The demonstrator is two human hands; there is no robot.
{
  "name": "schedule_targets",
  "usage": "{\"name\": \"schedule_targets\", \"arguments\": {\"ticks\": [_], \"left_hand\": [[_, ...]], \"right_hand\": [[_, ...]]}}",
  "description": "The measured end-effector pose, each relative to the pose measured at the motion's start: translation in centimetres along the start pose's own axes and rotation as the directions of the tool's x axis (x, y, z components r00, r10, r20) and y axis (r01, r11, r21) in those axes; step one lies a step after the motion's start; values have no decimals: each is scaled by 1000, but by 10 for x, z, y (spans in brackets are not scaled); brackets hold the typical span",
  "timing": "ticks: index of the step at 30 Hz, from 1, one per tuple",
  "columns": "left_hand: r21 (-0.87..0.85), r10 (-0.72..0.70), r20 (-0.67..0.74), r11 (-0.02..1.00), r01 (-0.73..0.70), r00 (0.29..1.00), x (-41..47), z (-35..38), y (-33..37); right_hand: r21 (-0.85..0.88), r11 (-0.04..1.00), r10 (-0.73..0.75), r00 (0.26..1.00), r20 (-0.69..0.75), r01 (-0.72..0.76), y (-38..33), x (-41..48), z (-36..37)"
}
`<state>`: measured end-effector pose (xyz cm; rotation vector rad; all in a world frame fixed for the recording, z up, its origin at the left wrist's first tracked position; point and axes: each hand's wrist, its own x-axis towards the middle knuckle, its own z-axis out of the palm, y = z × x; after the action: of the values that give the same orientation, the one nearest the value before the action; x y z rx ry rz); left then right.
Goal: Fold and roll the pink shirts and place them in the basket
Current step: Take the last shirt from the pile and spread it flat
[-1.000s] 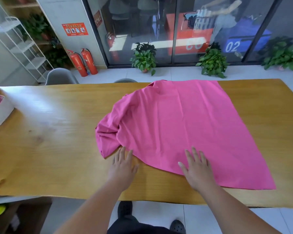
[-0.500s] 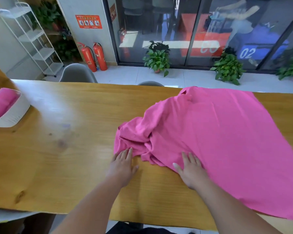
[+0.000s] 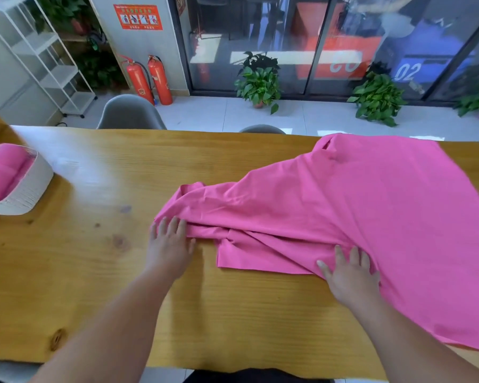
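You are early in this shirt's turn. At about ten o'clock, at the table's left end, the basket (image 3: 35,186) already holds rolled pink shirts (image 3: 3,168), so part of the job looks done. The pink shirt (image 3: 365,205) in front of you, spreading from twelve o'clock out to three, is neither folded nor rolled: its right side lies fairly flat, while its left side is bunched into ridges with one flap doubled under near your hands.

Your left hand (image 3: 172,244) lies flat at eleven o'clock, fingers straight and slightly spread, the fingertips resting on the shirt's crumpled left edge and gripping nothing. Your right hand (image 3: 349,275) at one o'clock presses flat on the near hem, fingers straight, also holding nothing.

The cloth is thin, soft and matte, draping in long shallow creases; I judge it will slide easily on the table (image 3: 108,286), which is smooth, glossy yellow wood with visible grain and knots. The basket is white, with rounded corners and finely ribbed walls. Smoothing, folding, rolling and placing all remain.
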<state>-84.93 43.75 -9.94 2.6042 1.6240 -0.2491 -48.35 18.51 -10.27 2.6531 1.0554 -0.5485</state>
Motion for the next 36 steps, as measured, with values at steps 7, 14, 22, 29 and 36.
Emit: {"name": "schedule_targets", "arguments": {"ticks": [7,14,22,29,36], "left_hand": [[-77,508,-123,852,-519,852,-61,37,77],[73,491,-156,871,-486,857,-48,43,27],[105,563,-238,825,-556,791,-48,37,8],[50,691,-245,709,-703,680,-110,56,19],[-87,522,-88,844,-529,848,-160,63,62]], "right_hand": [[-33,941,-337,939,-61,336,-62,-30,12],[0,961,-277,961,-23,277,-47,-29,9],[28,976,-218,976,3,217,-53,-29,2],[-77,974,-222,961,-164,212,-34,-41,12],[-59,966,-254,965,-63,250,-28,-67,29]]}}
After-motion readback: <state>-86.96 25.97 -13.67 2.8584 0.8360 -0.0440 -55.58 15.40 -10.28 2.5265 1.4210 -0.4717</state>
